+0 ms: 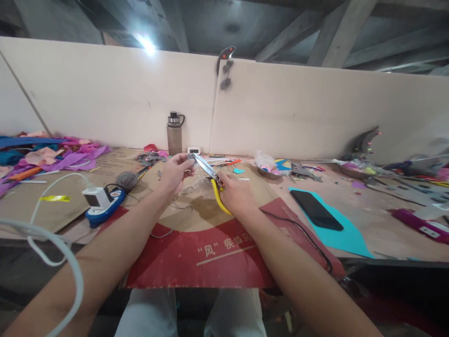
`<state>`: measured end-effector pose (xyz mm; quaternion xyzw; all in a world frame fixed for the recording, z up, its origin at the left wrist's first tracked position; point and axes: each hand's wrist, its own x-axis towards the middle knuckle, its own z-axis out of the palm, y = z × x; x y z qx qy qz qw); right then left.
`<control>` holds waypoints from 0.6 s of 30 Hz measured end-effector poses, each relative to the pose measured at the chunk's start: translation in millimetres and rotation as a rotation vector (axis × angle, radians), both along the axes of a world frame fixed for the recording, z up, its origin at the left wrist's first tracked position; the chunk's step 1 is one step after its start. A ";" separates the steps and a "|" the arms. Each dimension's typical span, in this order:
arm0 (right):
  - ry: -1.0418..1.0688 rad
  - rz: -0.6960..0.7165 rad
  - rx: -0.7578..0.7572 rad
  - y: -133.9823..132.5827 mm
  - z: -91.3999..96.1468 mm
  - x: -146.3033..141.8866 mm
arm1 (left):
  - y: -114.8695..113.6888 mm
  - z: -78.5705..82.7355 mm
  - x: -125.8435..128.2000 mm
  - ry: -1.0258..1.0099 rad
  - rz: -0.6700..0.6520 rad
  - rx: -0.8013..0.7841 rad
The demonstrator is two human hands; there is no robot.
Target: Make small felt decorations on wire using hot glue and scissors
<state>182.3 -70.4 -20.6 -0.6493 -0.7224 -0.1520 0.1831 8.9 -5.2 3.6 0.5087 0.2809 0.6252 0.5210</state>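
Observation:
My right hand (pixel 237 193) is wrapped round the yellow handle of a pair of scissors (pixel 206 167), whose blades point up and to the left. Pinched in the fingers of my left hand (pixel 174 174) is a small tuft of grey yarn (pixel 191 158). The blade tips are right beside this tuft; whether they touch it I cannot tell. Both hands are above a red and tan cardboard sheet (pixel 224 267), where a loose grey strand and some fluff lie. To the left of my left hand sits a ball of grey yarn (pixel 126 180).
A bottle (pixel 174 135) stands by the partition wall. On the left are a blue power strip (pixel 105 209) with a white charger, cables, and heaped coloured felt (pixel 77 157). To the right lie a phone (pixel 315 209) on turquoise sheet, a filled bowl (pixel 270 174) and a black cable.

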 end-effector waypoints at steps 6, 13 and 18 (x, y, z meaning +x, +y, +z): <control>-0.013 -0.012 -0.022 -2.5 3.0 -2.7 | 1.6 -1.8 0.2 -0.024 -0.019 -0.017; -0.039 -0.011 -0.015 -0.7 1.6 -3.1 | 2.9 -1.6 0.5 -0.055 -0.035 -0.053; -0.045 -0.015 -0.018 -0.2 2.0 -2.9 | 2.8 -0.8 0.2 -0.057 -0.042 -0.064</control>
